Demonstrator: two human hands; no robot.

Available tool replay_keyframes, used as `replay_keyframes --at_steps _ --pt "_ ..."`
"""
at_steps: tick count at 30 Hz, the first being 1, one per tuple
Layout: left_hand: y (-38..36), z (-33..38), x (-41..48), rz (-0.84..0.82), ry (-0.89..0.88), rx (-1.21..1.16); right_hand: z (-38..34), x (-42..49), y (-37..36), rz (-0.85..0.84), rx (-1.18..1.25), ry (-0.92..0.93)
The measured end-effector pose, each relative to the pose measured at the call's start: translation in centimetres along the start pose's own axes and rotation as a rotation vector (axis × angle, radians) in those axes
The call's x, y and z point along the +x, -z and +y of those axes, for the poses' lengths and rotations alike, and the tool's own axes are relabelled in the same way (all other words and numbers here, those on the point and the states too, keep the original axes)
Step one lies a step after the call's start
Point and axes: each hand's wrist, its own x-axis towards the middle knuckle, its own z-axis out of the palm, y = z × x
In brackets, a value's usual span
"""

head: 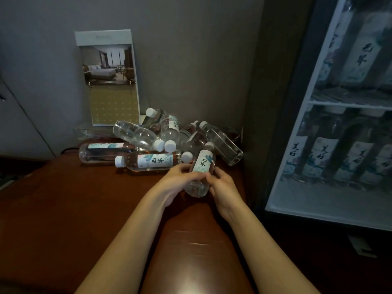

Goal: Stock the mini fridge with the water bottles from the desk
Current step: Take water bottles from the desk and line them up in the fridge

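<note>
Several clear water bottles with white caps lie in a heap (161, 141) at the back of the brown desk (84, 198). One labelled bottle (202, 164) lies nearest me, cap pointing away. My left hand (180, 181) grips its left side and my right hand (222, 187) grips its right side, fingers curled round it. The mini fridge (331, 145) stands to the right behind a glass door, with bottles standing on two shelves inside.
A standing calendar card (110, 81) with a room photo leans against the grey wall behind the heap. A clear tray edge (93, 131) shows below it. The fridge's dark frame (267, 124) borders the desk's right edge.
</note>
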Motion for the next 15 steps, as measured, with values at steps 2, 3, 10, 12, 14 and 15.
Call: replay_keyframes --at_steps 2,3,10,12,14,15 --pt "-0.2 0.0 -0.2 -0.029 -0.005 -0.074 0.0 -0.1 0.0 -0.005 0.044 0.017" --pt "-0.2 0.0 -0.4 -0.055 -0.004 -0.104 0.0 -0.2 0.1 -0.011 0.074 0.025" --pt "-0.1 0.1 -1.1 -0.122 -0.128 -0.144 -0.4 -0.3 0.8 -0.059 0.091 0.122" --pt "-0.2 0.1 -1.2 -0.102 -0.166 -0.161 -0.5 -0.3 0.9 -0.086 0.047 0.152" --pt "-0.1 0.1 -1.4 -0.088 -0.192 -0.204 -0.6 -0.3 1.0 -0.106 0.007 0.177" --pt "0.0 0.2 -1.4 -0.082 -0.200 -0.227 -0.6 -0.3 1.0 -0.117 -0.013 0.185"
